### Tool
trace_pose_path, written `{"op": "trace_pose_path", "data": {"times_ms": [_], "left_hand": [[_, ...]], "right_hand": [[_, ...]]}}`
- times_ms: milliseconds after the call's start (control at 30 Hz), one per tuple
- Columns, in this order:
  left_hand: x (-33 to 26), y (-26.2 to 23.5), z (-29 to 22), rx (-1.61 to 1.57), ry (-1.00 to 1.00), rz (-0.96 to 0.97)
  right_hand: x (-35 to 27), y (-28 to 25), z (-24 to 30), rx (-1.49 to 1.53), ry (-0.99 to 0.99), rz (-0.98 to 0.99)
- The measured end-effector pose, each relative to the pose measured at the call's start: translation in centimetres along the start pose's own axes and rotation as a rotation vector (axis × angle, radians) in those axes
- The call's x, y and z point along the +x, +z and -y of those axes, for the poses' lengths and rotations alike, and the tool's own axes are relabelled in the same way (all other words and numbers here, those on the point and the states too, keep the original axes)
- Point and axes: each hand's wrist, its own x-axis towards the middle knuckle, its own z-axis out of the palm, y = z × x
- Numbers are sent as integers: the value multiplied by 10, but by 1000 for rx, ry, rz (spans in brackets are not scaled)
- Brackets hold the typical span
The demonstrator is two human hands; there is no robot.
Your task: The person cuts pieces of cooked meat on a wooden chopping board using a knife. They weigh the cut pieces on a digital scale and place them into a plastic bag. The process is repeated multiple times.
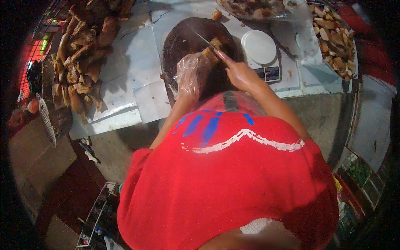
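My left hand [193, 74], covered by a clear plastic bag, is closed on a brown piece of meat [211, 56] over a dark round chopping block [177, 41]. My right hand [241, 76] is bare and wraps round the handle of a knife [201, 36]. The blade points away to the upper left, across the block. Just beyond the blade shows another brown bit of meat [216, 43], next to the piece under my left hand. The gloved fingers are partly blurred by the plastic.
A white kitchen scale [258, 46] stands right of the block. Browned meat pieces [83, 54] are heaped at the left, cut chunks [335, 41] at the far right. A plastic-covered heap [258, 9] lies at the back. One strainer [47, 121] hangs past the table's left edge.
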Motion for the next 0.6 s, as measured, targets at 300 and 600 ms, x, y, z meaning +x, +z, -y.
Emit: {"op": "trace_pose_path", "data": {"times_ms": [300, 600], "left_hand": [[7, -15, -5, 9, -100, 247], [-11, -7, -2, -62, -75, 20]], "right_hand": [[-19, -1, -8, -5, 45, 74], [17, 7, -8, 60, -86, -57]]}}
